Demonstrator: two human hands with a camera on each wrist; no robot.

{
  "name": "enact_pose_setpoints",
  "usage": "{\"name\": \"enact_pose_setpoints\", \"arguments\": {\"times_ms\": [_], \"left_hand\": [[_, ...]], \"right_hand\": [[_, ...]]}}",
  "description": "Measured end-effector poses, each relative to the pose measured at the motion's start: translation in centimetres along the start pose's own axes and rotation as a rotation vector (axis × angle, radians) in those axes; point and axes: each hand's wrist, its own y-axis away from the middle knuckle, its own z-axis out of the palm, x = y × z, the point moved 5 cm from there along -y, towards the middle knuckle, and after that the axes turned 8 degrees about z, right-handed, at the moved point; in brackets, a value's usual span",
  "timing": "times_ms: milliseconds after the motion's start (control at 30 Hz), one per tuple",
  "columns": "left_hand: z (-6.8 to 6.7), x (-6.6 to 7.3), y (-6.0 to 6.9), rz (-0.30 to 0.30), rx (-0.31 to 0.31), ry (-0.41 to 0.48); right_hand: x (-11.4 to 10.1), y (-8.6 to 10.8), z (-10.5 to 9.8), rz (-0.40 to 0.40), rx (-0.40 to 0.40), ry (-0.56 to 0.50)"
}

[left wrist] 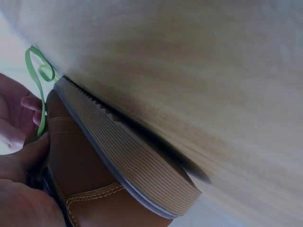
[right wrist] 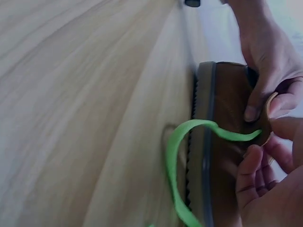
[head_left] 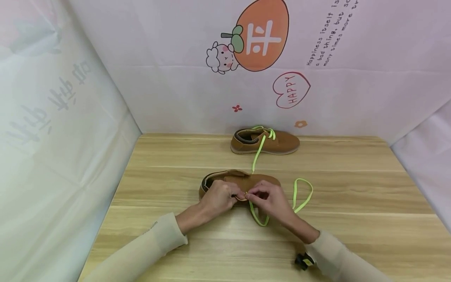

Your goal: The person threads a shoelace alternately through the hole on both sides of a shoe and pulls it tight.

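A brown shoe point(head_left: 260, 180) lies on its sole, toe to the right, in the head view. The left hand point(head_left: 220, 196) pinches the near eyelet flap, its thumb on the outer side in the right wrist view. At the same flap, the right hand point(head_left: 269, 197) has its thumb and fingertips together near the lace hole; whether they pinch lace or leather is hard to tell. A green lace point(right wrist: 175, 156) enters the flap and loops down beside the sole point(left wrist: 128, 156). Another lace length point(head_left: 258, 154) rises from the far flap.
Behind stands a second brown shoe point(head_left: 282, 143) with green laces, close to the printed white backdrop point(head_left: 183, 98). A lace loop point(head_left: 311, 190) lies on the wooden table point(head_left: 370, 188) to the right. A small black object point(head_left: 303, 261) is by the right sleeve.
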Motion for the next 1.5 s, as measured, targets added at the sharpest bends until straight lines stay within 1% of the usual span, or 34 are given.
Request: {"name": "enact_pose_setpoints", "arguments": {"times_ms": [100, 267, 400, 467, 600, 667, 733, 867, 1033, 1200, 1267, 1400, 1500], "left_hand": [[0.1, 0.1, 0.1, 0.014, -0.002, -0.011], [0.2, 0.0, 0.2, 0.028, 0.001, -0.019], [0.1, 0.0, 0.2, 0.056, 0.017, -0.031], [0.0, 0.0, 0.2, 0.072, 0.023, -0.041], [-0.1, 0.0, 0.2, 0.089, 0.032, -0.059], [-0.2, -0.1, 0.2, 0.087, 0.035, -0.060], [-0.2, -0.2, 0.2, 0.079, 0.037, -0.052], [-0.1, -0.4, 0.3, 0.070, 0.035, -0.035], [0.0, -0.5, 0.2, 0.072, 0.029, -0.023], [0.0, -0.4, 0.2, 0.067, 0.039, -0.014], [0.0, -0.4, 0.2, 0.062, 0.041, -0.013], [0.0, -0.5, 0.2, 0.046, 0.038, -0.010], [0.1, -0.5, 0.2, 0.035, 0.036, 0.003]], "right_hand": [[0.0, -0.3, 0.0, 0.050, -0.016, -0.017], [0.1, -0.5, -0.2, 0.163, -0.056, -0.099], [-0.2, -0.7, -0.9, 0.233, -0.063, -0.141], [-0.3, -0.9, -1.4, 0.257, -0.062, -0.181], [-0.6, -1.4, -2.8, 0.267, -0.049, -0.320], [-0.7, -1.7, -3.6, 0.264, -0.033, -0.399], [-0.8, -2.0, -4.4, 0.264, -0.016, -0.457], [-1.0, -2.5, -6.1, 0.262, 0.005, -0.521], [-1.6, -2.8, -8.1, 0.229, 0.039, -0.576], [-2.3, -3.2, -9.8, 0.196, 0.089, -0.691], [-2.6, -3.3, -10.4, 0.191, 0.101, -0.719], [-2.9, -3.5, -11.5, 0.225, 0.111, -0.748], [-2.9, -3.7, -12.3, 0.258, 0.101, -0.799]]}}
